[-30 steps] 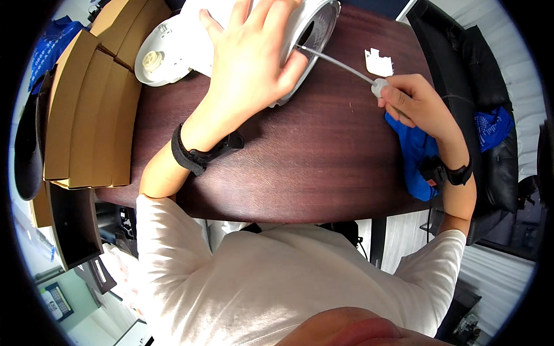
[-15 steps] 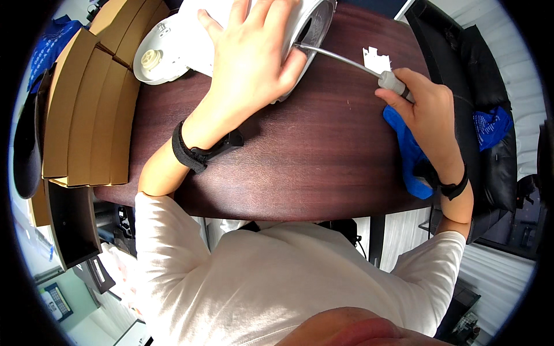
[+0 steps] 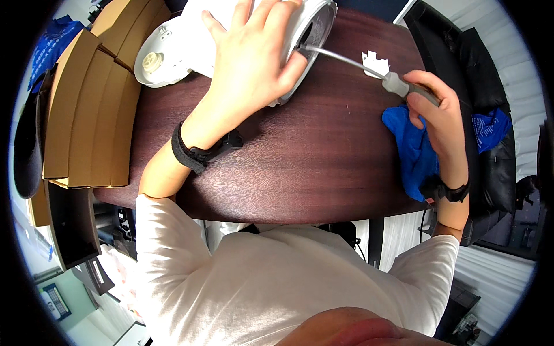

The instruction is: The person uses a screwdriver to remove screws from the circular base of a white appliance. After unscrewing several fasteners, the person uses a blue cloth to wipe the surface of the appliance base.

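A white rounded appliance [image 3: 199,12] lies on its side at the far middle of the table, its round open end facing right. My left hand [image 3: 248,66] rests on its curved body with fingers spread, the thumb at the rim. In my right hand [image 3: 441,109] is a screwdriver [image 3: 397,84] with a grey handle, which the fingers curl round loosely. Its long shaft runs left into the open end beside my left thumb; the tip is hidden there. A white disc-shaped part [image 3: 164,57] with a cream round piece in it sits to the left, against the body.
A small white plastic piece [image 3: 375,62] lies behind the screwdriver. By my right wrist is a blue cloth [image 3: 412,153] on the dark wooden table [image 3: 300,167]. Cardboard boxes [image 3: 86,115] line the left edge. A black sofa [image 3: 490,75] stands at the right.
My right hand has shifted slightly right and down, and its fingers have loosened and turned round the screwdriver handle. More of the handle shows. My left hand has hardly moved.
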Available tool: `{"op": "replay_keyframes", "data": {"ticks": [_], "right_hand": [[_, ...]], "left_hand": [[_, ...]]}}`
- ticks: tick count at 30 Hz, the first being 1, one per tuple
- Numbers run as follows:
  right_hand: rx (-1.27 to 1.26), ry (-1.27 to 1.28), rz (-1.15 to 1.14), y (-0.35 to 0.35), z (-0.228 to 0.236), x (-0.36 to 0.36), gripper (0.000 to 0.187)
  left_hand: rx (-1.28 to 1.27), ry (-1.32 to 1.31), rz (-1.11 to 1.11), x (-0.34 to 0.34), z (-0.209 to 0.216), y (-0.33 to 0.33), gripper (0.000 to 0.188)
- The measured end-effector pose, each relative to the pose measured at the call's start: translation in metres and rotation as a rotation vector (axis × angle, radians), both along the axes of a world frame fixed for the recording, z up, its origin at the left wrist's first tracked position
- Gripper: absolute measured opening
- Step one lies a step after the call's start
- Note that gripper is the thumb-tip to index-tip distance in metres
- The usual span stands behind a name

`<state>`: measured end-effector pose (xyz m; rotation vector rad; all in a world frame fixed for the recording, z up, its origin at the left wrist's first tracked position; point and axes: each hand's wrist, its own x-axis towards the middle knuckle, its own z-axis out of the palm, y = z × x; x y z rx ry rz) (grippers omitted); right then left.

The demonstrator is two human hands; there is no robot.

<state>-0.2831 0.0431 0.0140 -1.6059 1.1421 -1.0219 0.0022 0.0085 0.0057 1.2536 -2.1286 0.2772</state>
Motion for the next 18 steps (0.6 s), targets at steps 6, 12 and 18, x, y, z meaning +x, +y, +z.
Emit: {"op": "replay_keyframes", "data": {"ticks": [6, 12, 18], "right_hand": [[0.105, -0.114, -0.033, 0.000, -0.015, 0.000, 0.025], [0.065, -0.052, 0.010, 0.008, -0.015, 0.009, 0.024], [0.109, -0.105, -0.013, 0.009, -0.017, 0.006, 0.024]], "left_hand": [[-0.188, -0.004, 0.027, 0.000, -0.016, -0.008, 0.062], [-0.174, 0.006, 0.017, 0.000, -0.016, -0.008, 0.062], [-0.183, 0.001, 0.018, 0.000, -0.016, -0.008, 0.062]]}}
